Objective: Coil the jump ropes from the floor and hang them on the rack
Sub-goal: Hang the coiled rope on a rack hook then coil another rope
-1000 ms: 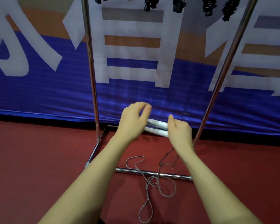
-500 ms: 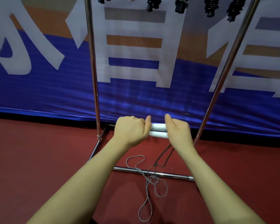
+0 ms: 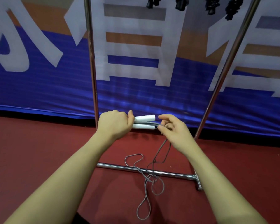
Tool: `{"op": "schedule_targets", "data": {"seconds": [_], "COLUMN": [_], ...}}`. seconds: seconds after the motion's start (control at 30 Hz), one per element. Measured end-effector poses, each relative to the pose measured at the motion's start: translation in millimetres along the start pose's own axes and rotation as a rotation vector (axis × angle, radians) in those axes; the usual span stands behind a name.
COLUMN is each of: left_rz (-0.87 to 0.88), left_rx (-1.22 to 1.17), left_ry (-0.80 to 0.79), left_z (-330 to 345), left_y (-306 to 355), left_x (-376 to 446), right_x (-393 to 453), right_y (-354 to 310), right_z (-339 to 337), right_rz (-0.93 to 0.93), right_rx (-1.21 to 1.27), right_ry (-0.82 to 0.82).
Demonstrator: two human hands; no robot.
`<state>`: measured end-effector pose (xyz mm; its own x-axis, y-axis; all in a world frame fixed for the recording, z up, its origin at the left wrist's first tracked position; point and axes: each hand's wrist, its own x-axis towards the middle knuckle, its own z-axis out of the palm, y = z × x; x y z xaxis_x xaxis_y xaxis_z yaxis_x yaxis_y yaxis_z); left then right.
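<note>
The left hand (image 3: 114, 124) is clenched around the two white handles (image 3: 144, 122) of a jump rope and holds them side by side, pointing to the right, above the red floor (image 3: 39, 151). The right hand (image 3: 174, 130) pinches the grey rope (image 3: 152, 175) with thumb and fingers just at the free ends of the handles. From there the rope hangs down and lies in loose loops on the floor, crossing the lower bar of the metal rack (image 3: 92, 62). At the top, dark handles (image 3: 211, 5) hang on the rack. A blue banner (image 3: 39, 88) stands behind.
</note>
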<state>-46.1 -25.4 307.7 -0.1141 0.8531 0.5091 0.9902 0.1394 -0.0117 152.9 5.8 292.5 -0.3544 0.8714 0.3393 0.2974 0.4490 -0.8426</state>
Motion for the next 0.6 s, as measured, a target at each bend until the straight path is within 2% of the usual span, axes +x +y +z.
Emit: {"op": "schedule_targets", "data": {"seconds": [0.13, 0.23, 0.4, 0.5, 0.6], "left_rz": [-0.013, 0.016, 0.092, 0.144, 0.088], "left_rx": [-0.002, -0.008, -0.056, -0.127, -0.246], "left_ry": [-0.069, -0.086, -0.104, -0.013, 0.026], "left_z": [0, 0, -3, -9, -15], "left_y": [-2, -1, -5, -4, 0], "left_x": [-1, -2, -5, -8, -10], "right_x": [-1, -2, -2, 2, 3], "right_y": [1, 0, -2, -5, -8], "right_z": [-2, -5, -6, -5, -5], "right_rz": [-0.213, -0.290, -0.070, 0.029, 0.061], "right_rx": [-0.224, -0.219, -0.058, 0.103, 0.151], "right_ry": [-0.014, 0.059, 0.076, 0.111, 0.097]}}
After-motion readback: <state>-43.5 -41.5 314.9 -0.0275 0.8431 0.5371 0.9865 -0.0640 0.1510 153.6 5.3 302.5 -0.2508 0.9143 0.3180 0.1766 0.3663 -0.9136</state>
